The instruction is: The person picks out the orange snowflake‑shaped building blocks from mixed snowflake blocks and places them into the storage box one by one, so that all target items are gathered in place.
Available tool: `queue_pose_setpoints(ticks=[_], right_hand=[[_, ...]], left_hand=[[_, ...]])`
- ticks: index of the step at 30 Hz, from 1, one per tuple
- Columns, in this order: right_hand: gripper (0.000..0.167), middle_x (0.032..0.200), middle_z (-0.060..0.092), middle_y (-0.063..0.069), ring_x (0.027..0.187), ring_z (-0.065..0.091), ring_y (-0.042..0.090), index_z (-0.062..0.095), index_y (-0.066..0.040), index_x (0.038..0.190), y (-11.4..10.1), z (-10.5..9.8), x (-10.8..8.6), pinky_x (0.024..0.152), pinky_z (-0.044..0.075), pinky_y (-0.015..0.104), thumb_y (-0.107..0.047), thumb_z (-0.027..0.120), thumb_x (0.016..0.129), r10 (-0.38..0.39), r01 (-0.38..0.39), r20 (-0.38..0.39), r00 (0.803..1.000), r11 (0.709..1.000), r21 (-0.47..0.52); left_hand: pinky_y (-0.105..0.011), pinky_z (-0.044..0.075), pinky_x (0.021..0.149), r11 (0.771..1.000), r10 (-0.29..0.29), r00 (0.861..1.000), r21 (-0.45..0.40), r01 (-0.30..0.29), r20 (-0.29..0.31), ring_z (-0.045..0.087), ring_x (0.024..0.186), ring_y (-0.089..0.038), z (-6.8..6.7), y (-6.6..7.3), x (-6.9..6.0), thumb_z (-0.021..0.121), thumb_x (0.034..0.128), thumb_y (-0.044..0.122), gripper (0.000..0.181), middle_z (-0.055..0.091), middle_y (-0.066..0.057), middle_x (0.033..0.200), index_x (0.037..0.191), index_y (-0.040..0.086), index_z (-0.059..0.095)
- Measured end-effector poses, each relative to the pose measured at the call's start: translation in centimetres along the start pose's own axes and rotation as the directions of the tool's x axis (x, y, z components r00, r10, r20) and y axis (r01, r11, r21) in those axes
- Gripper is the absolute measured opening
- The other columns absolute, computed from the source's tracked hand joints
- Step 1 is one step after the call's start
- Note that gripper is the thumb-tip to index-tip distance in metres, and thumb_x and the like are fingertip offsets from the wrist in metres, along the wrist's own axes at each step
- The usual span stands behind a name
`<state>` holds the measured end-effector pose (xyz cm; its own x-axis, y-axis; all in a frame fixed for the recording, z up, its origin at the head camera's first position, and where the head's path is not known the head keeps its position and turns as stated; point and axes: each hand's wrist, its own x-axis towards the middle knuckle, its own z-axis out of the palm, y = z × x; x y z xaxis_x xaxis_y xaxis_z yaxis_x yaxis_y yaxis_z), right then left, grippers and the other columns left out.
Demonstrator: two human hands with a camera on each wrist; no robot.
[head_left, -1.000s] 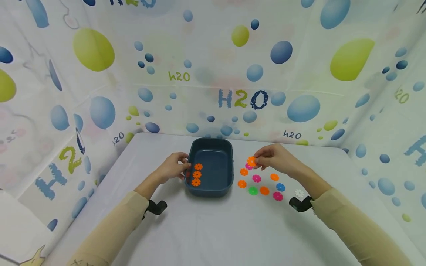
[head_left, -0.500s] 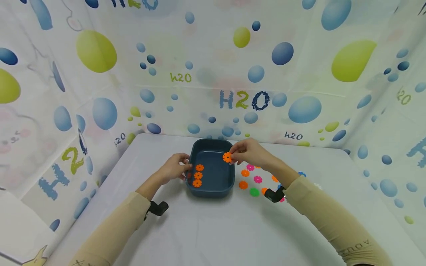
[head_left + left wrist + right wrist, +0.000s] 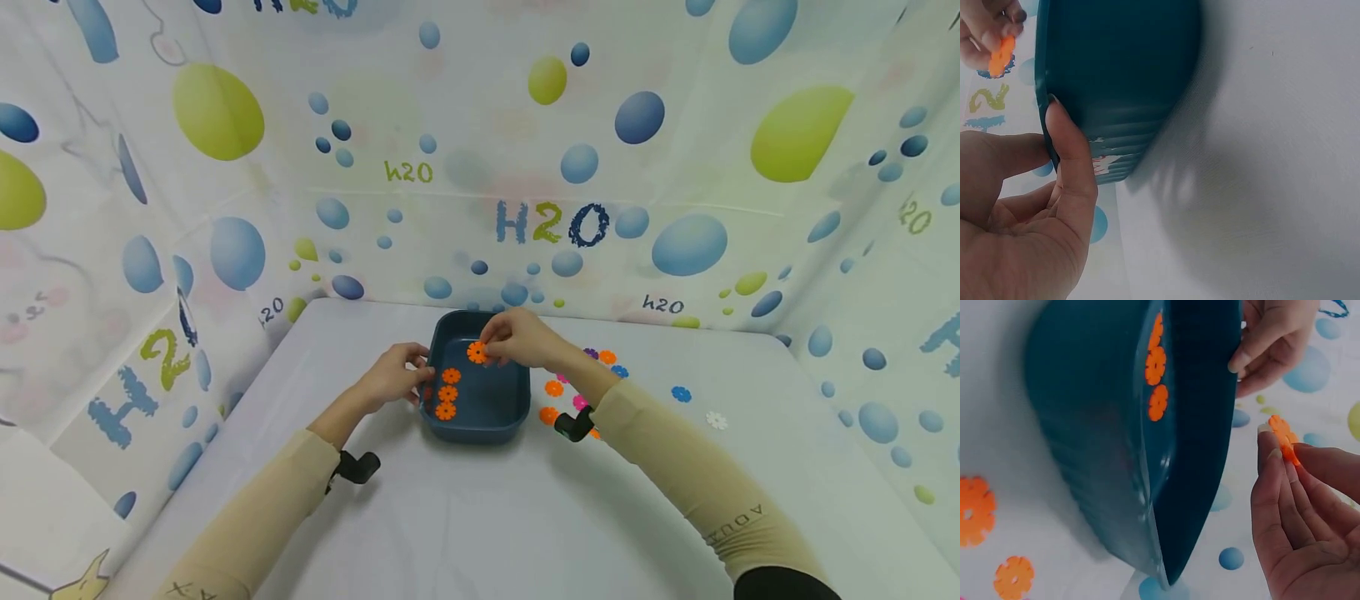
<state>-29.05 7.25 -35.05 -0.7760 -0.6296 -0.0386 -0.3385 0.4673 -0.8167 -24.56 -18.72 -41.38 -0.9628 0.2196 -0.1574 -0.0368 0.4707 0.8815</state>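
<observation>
A dark blue rectangular tub [image 3: 491, 400] stands on the white table, with three orange flower-shaped discs [image 3: 447, 392] in a row along its left side. My left hand [image 3: 392, 377] pinches the tub's left rim; in the left wrist view the thumb and fingers [image 3: 1072, 156] lie on either side of the wall. Above the tub's far part, my right hand [image 3: 521, 337] pinches another orange flower disc [image 3: 477, 352] between thumb and fingertips. In the right wrist view that orange disc [image 3: 1284, 439] is held clear of the tub's rim.
Right of the tub, several loose flower discs lie on the table, among them an orange disc [image 3: 549, 415], a blue disc [image 3: 681, 394] and a white disc [image 3: 717, 420]. My right forearm covers some of them. A patterned curtain [image 3: 480, 150] closes off the back and sides.
My right hand has carried the orange flower disc leftward from the loose discs to above the tub. My left hand has stayed on the rim, and the three discs inside have not moved.
</observation>
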Motion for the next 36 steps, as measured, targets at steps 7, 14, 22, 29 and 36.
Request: queue_pose_setpoints(ticks=[7,14,22,29,36], right_hand=[[0.012,0.093,0.076,0.012,0.089,0.074,0.034,0.07,0.002,0.107,-0.4,0.7,2.4,0.074,0.063,0.035,-0.002,0.066,0.097,0.024,-0.023,0.038,0.999,0.998,-0.05],[0.012,0.095,0.076,0.015,0.095,0.072,0.039,0.071,0.003,0.105,-0.2,1.0,4.3,0.083,0.062,0.046,-0.001,0.064,0.096,0.075,-0.074,0.036,0.996,0.996,-0.042],[0.014,0.098,0.075,0.019,0.088,0.075,0.029,0.072,0.007,0.106,0.4,2.0,6.5,0.079,0.063,0.037,0.001,0.066,0.095,0.133,-0.133,0.036,0.99,0.991,-0.017],[0.017,0.099,0.074,0.019,0.088,0.073,0.03,0.074,0.007,0.108,1.4,3.3,7.7,0.08,0.063,0.038,0.001,0.065,0.095,0.186,-0.186,0.001,0.983,0.982,-0.036],[0.018,0.106,0.073,0.018,0.093,0.071,0.031,0.075,0.005,0.109,2.5,4.2,8.0,0.086,0.061,0.041,0.0,0.065,0.094,0.286,-0.288,-0.046,0.957,0.957,-0.043]], left_hand=[[-0.031,0.062,0.062,1.0,0.006,1.0,-0.002,-0.006,0.004,0.062,0.072,-0.019,-0.2,0.1,0.0,0.058,0.104,0.008,0.047,0.053,-0.015,0.104,0.144,-0.01,0.042],[-0.032,0.062,0.061,1.0,0.012,1.0,-0.012,-0.012,0.01,0.061,0.07,-0.019,-0.1,0.4,0.0,0.057,0.1044,0.008,0.047,0.053,-0.016,0.104,0.145,-0.011,0.041],[-0.031,0.062,0.061,1.0,0.0,1.0,-0.005,0.0,0.008,0.062,0.071,-0.018,-0.2,0.5,-0.3,0.057,0.1043,0.008,0.047,0.054,-0.015,0.103,0.144,-0.011,0.042],[-0.033,0.062,0.062,1.0,0.009,1.0,0.002,-0.009,0.002,0.062,0.071,-0.019,-0.3,0.4,-0.5,0.057,0.104,0.007,0.046,0.053,-0.016,0.102,0.143,-0.012,0.042],[-0.031,0.062,0.061,1.0,0.011,1.0,-0.005,-0.011,0.004,0.059,0.072,-0.019,-0.1,0.4,-0.4,0.057,0.1042,0.008,0.045,0.053,-0.015,0.102,0.143,-0.01,0.043]])
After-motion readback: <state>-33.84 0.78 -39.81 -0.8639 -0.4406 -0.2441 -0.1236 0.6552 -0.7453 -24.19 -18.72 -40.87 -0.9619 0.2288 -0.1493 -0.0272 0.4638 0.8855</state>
